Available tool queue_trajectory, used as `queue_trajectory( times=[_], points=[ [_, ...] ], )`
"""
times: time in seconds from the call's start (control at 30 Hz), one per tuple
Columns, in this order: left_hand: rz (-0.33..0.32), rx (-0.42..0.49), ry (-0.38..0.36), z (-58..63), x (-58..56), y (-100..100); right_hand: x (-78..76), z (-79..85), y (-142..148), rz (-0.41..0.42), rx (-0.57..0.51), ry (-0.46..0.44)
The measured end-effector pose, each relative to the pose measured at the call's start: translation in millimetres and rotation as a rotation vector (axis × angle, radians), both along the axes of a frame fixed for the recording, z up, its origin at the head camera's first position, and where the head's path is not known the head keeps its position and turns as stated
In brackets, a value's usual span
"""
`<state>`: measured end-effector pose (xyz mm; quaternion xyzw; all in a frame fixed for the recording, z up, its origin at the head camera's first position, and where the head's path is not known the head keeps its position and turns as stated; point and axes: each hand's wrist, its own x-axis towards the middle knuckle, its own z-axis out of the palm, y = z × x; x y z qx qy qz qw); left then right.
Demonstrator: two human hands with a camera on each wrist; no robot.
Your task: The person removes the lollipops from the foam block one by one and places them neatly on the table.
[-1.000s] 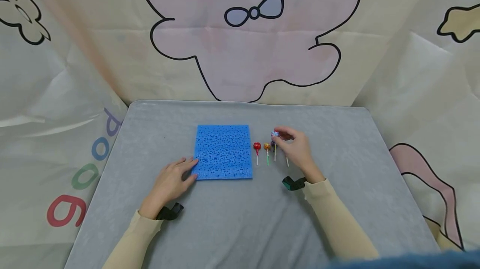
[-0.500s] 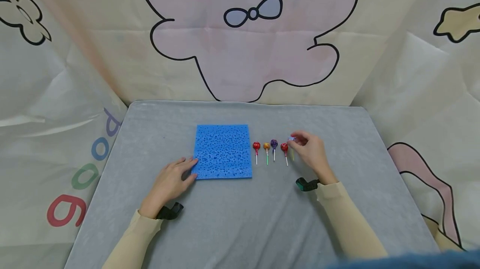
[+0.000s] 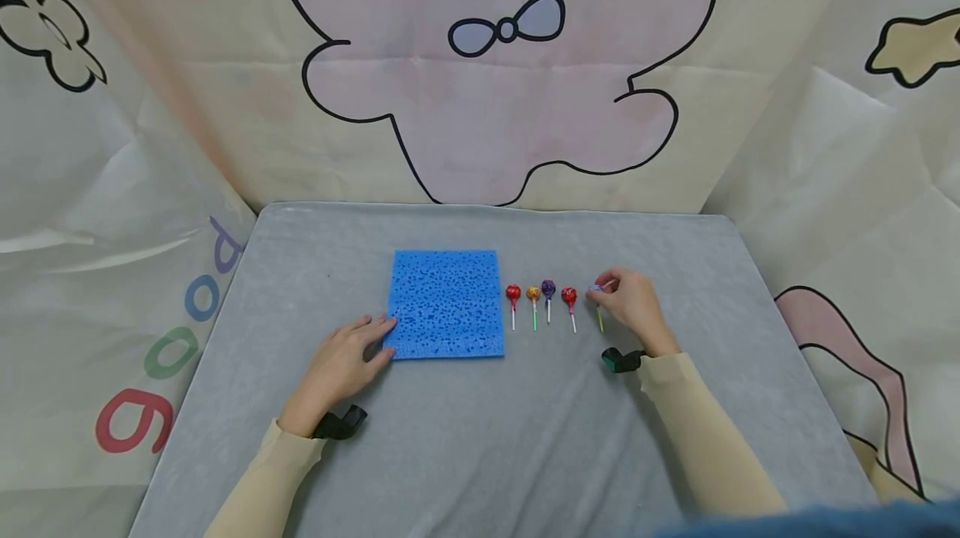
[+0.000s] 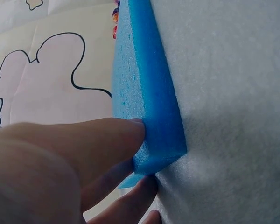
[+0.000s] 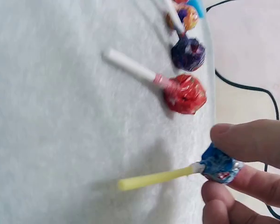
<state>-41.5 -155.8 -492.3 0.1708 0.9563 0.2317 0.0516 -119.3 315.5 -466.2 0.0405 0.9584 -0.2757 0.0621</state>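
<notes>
Between thumb and fingers, my right hand [image 3: 632, 304] pinches a lollipop [image 5: 219, 164] with a blue wrapper and a yellow-green stick. Its stick points back toward me, close over the cloth. Left of it lies a row of lollipops: a red one [image 3: 569, 296], a purple one [image 3: 548, 289], an orange one [image 3: 533, 294] and another red one [image 3: 513, 292]. My left hand [image 3: 341, 363] rests at the near left corner of a blue foam block [image 3: 446, 304]. In the left wrist view the thumb lies on the block's top edge and fingers touch its side.
A grey cloth [image 3: 465, 446] covers the table. Printed fabric walls [image 3: 480, 138] stand behind it and on both sides. Something blue and fuzzy [image 3: 772, 521] shows at the bottom right edge of the head view.
My right hand has moved right with the blue-wrapped lollipop, past the purple and red ones, uncovering them. The left hand and foam block have stayed put.
</notes>
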Motion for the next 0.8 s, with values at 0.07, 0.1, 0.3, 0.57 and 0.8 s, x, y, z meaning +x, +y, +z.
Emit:
queue_trajectory(
  times=[0.07, 0.1, 0.3, 0.57, 0.8],
  points=[
    [0.000, 0.000, 0.001, -0.2, 0.2, 0, -2.7, -1.5, 2, 0.008, 0.010, -0.026],
    [0.000, 0.000, 0.001, -0.2, 0.3, 0, -4.0, -1.8, 2, 0.015, 0.015, -0.035],
    [0.004, 0.008, 0.001, -0.2, 1.0, -1, -9.8, -3.2, 1, 0.034, 0.036, -0.092],
    [0.009, 0.012, -0.009, -1.1, 2.8, -2, -13.8, -7.5, -1, 0.063, 0.056, -0.134],
    [0.014, 0.013, -0.009, -1.1, 2.0, -2, -13.8, -7.5, -2, 0.059, 0.055, -0.133]
  ],
)
